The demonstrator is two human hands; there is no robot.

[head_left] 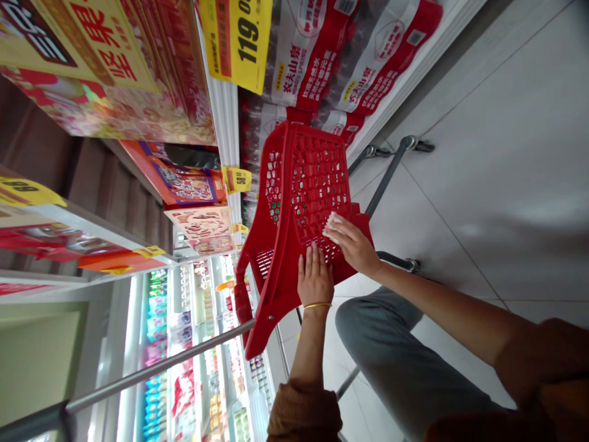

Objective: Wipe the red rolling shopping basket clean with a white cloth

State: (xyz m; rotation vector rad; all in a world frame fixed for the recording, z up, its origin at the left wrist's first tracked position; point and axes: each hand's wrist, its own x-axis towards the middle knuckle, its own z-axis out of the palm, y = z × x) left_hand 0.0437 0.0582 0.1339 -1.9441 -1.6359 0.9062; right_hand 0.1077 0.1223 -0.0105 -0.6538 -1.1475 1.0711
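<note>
A red plastic shopping cart basket (281, 255) with mesh sides stands before me, appearing turned sideways in this tilted view. My left hand (316, 276), wearing a gold bracelet at the wrist, lies flat on the red panel with its fingers stretched out. Just to its right, my right hand (355, 242) presses a folded white wipe (332, 224) against the mesh near the basket's edge. Its fingers close over the wipe and the thumb is hidden.
Grey cart legs with casters (416, 144) stand on the tiled floor (506, 184). Red-wrapped water bottle packs (317, 55) line a low shelf beside the cart. Boxed goods (193, 175) and yellow price tags (237, 43) are nearby. A metal pole (161, 366) crosses the lower left, before lit shelves.
</note>
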